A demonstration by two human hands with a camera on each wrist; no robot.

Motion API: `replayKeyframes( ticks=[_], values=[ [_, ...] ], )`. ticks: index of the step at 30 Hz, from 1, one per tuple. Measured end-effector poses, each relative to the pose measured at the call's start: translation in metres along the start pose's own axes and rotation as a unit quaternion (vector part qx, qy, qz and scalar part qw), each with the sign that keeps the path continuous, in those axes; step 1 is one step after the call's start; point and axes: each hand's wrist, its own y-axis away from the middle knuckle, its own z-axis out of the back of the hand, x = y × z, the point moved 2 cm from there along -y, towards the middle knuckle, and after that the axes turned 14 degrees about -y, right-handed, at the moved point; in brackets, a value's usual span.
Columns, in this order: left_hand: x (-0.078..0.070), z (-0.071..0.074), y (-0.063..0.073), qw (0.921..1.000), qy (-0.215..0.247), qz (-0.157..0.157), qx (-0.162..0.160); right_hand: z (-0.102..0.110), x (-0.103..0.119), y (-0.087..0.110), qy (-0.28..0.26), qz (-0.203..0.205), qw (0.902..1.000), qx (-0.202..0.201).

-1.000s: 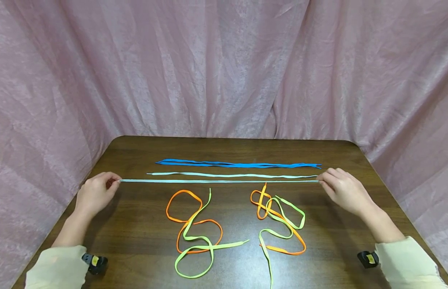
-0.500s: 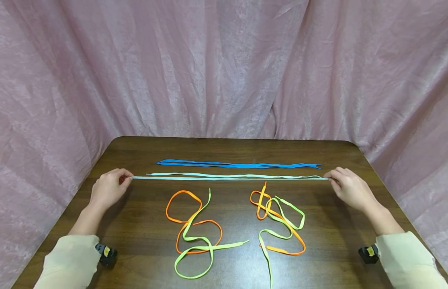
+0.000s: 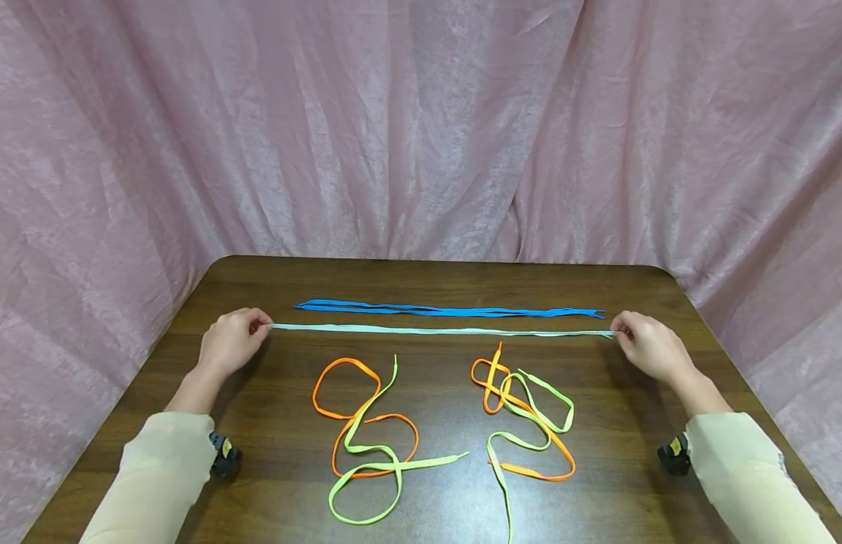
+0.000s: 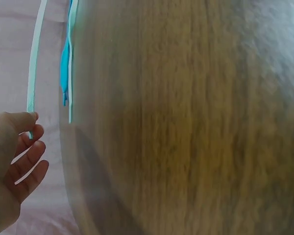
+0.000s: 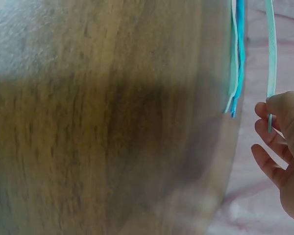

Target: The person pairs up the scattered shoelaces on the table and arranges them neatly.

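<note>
A mint-green shoelace (image 4: 33, 73) is stretched straight from side to side between both hands, held above the table. My left hand (image 3: 233, 340) pinches one end between thumb and index finger, its other fingers loosely bent. At the opposite end, my right hand (image 3: 652, 344) pinches the lace tip the same way. A second mint shoelace (image 5: 233, 58) lies on the table; in the head view the held one overlaps it almost fully. Just behind them, a pair of blue shoelaces (image 3: 454, 311) lies straight, side by side.
Nearer the person, an orange shoelace (image 3: 346, 360) and a yellow-green shoelace (image 3: 430, 461) lie tangled on the left. Another orange lace (image 3: 532, 474) and yellow-green lace (image 3: 506, 499) cross on the right. Pink curtains (image 3: 421, 136) hang around the brown table (image 3: 448, 276).
The held mint lace has moved away from the person and to the right until it lines up over the lying one. My left hand shifted right and farther; my right hand moved slightly.
</note>
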Motion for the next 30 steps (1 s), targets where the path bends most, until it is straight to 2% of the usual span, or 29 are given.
replayKeyframes(
  ticks=[8,13,19,24,30],
  values=[
    [-0.003,-0.013,-0.008,0.9998,0.008,0.011,0.015,-0.007,-0.011,-0.001,-0.003,-0.056,0.9979,0.034],
    [-0.005,-0.019,-0.012,0.9995,0.018,0.021,0.018,-0.011,-0.014,-0.001,0.001,-0.06,0.9976,0.034],
    [-0.006,-0.023,-0.012,0.9982,0.021,0.036,0.043,-0.016,-0.018,-0.002,-0.003,-0.076,0.9961,0.045],
    [-0.006,-0.027,-0.013,0.9981,0.017,0.041,0.043,-0.02,-0.021,-0.003,0.001,-0.093,0.9938,0.061],
    [-0.008,-0.029,-0.016,0.9982,0.014,0.042,0.041,-0.023,-0.02,-0.005,0.009,-0.083,0.9949,0.057]
  ],
)
